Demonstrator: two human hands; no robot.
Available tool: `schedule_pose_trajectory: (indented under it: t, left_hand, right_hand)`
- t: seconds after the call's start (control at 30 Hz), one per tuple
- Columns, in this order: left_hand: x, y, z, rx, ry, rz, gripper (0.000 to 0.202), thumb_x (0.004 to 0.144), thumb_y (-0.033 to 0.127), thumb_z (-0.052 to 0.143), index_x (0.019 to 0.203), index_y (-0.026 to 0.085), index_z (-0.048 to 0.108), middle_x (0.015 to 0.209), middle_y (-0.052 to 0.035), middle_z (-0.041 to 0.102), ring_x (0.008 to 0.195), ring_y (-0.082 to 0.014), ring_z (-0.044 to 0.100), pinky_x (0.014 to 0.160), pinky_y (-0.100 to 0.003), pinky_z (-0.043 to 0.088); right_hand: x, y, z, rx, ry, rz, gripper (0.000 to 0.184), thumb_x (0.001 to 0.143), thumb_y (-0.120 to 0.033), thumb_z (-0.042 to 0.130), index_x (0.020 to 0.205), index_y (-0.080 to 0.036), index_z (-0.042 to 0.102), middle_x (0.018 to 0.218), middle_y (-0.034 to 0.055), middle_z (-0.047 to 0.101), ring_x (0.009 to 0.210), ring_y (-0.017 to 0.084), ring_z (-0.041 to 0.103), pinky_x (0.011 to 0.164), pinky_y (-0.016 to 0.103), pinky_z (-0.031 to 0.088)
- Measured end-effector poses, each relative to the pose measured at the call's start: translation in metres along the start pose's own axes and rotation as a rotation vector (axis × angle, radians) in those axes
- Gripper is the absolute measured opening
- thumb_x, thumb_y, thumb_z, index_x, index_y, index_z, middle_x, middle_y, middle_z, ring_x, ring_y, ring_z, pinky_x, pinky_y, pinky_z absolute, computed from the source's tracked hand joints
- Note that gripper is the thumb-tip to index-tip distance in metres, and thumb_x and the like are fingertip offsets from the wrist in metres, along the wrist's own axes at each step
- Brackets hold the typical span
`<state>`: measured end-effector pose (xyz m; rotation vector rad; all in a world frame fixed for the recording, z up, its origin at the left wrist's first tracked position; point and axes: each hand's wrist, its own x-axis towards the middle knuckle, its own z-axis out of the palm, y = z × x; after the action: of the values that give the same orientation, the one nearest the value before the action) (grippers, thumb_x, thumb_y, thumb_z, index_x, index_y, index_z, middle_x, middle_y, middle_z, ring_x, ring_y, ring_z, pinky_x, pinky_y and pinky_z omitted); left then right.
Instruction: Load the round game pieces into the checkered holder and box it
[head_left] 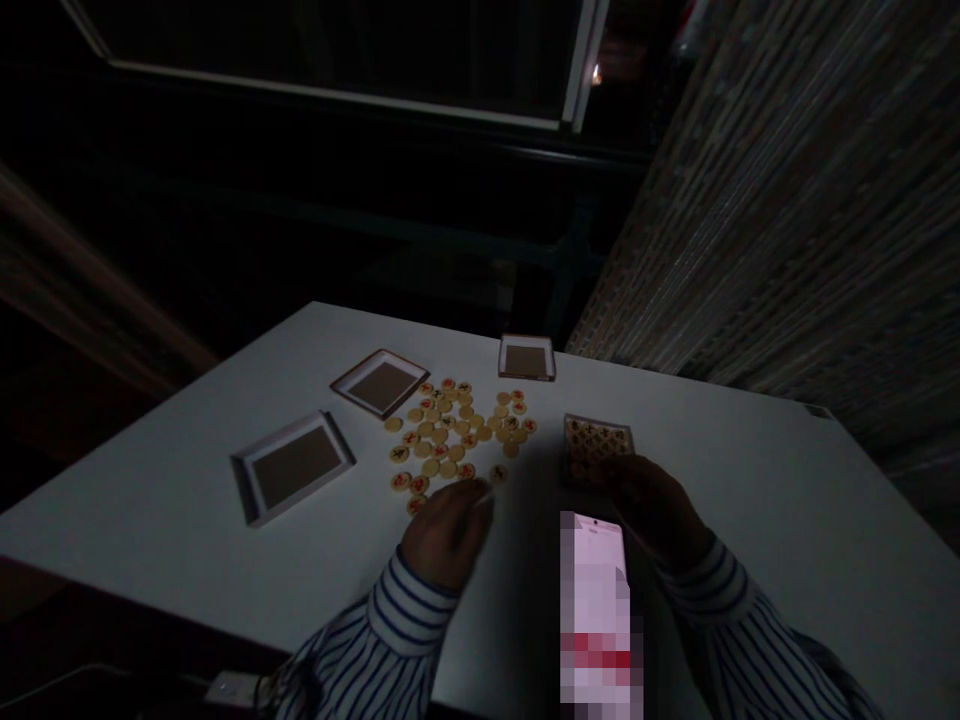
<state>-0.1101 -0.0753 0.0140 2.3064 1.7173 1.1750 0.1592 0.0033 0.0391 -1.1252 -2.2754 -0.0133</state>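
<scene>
Many round xiangqi pieces (439, 436) lie loose on the white table, some with red or black characters up and others showing plain faces. My left hand (450, 530) is at the near edge of this pile, fingers curled closed; a blurred pale streak shows at its fingertips, too unclear to name. To the right, a shallow box (598, 440) holds rows of xiangqi pieces. My right hand (656, 505) reaches over the box's near right corner with its fingertips at the pieces. Darkness hides how those fingers are set.
Three more shallow trays stand around the pile: a left one (296, 465), a back-left one (381, 383) and a back one (526, 358). A lit phone (596, 590) lies between my forearms. A string curtain (735, 230) hangs behind the table (765, 500) at right.
</scene>
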Motion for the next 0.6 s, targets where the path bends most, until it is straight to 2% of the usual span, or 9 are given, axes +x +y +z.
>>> schedule_pose_trajectory:
  t: [0.07, 0.13, 0.23, 0.43, 0.6]
  left_hand:
    - [-0.013, -0.015, -0.009, 0.108, 0.035, -0.020, 0.025, 0.080, 0.020, 0.049, 0.102, 0.016, 0.058, 0.099, -0.0095, 0.064, 0.092, -0.0189, 0.060, 0.081, -0.035, 0.051]
    - [-0.026, -0.027, -0.016, 0.241, 0.119, -0.053, 0.026, 0.078, 0.024, 0.051, 0.101, 0.014, 0.059, 0.101, -0.0124, 0.063, 0.094, -0.0226, 0.058, 0.082, -0.039, 0.051]
    - [-0.041, -0.037, -0.018, 0.311, 0.089, -0.134, 0.031, 0.078, 0.028, 0.052, 0.105, 0.013, 0.057, 0.109, -0.0143, 0.059, 0.100, -0.0241, 0.056, 0.085, -0.040, 0.050]
    - [-0.051, -0.035, -0.012, 0.307, 0.085, -0.168, 0.033, 0.079, 0.029, 0.051, 0.106, 0.011, 0.057, 0.107, -0.0149, 0.059, 0.098, -0.0224, 0.057, 0.085, -0.036, 0.051]
    - [-0.051, -0.031, -0.010, 0.273, 0.086, -0.173, 0.033, 0.079, 0.029, 0.052, 0.107, 0.012, 0.056, 0.107, -0.0142, 0.059, 0.098, -0.0214, 0.058, 0.084, -0.034, 0.052]
  right_hand:
    - [0.006, -0.004, 0.003, 0.008, -0.051, -0.093, 0.023, 0.086, -0.026, 0.042, 0.094, -0.018, 0.062, 0.086, 0.0086, 0.066, 0.076, 0.019, 0.062, 0.066, 0.034, 0.051]
    - [0.013, -0.009, 0.005, 0.020, -0.092, -0.181, 0.023, 0.086, -0.025, 0.042, 0.095, -0.017, 0.062, 0.089, 0.0094, 0.066, 0.080, 0.019, 0.061, 0.068, 0.034, 0.051]
    - [0.024, -0.017, 0.009, 0.008, -0.128, -0.273, 0.023, 0.086, -0.021, 0.041, 0.092, -0.015, 0.063, 0.088, 0.0103, 0.067, 0.080, 0.019, 0.061, 0.069, 0.034, 0.051]
    - [0.037, -0.035, 0.022, -0.034, -0.134, -0.357, 0.020, 0.084, -0.021, 0.046, 0.095, -0.016, 0.062, 0.090, 0.0091, 0.067, 0.083, 0.018, 0.060, 0.073, 0.033, 0.049]
    - [0.049, -0.051, 0.023, -0.044, -0.248, -0.365, 0.021, 0.084, -0.021, 0.046, 0.097, -0.016, 0.061, 0.091, 0.0087, 0.066, 0.082, 0.018, 0.060, 0.073, 0.033, 0.048]
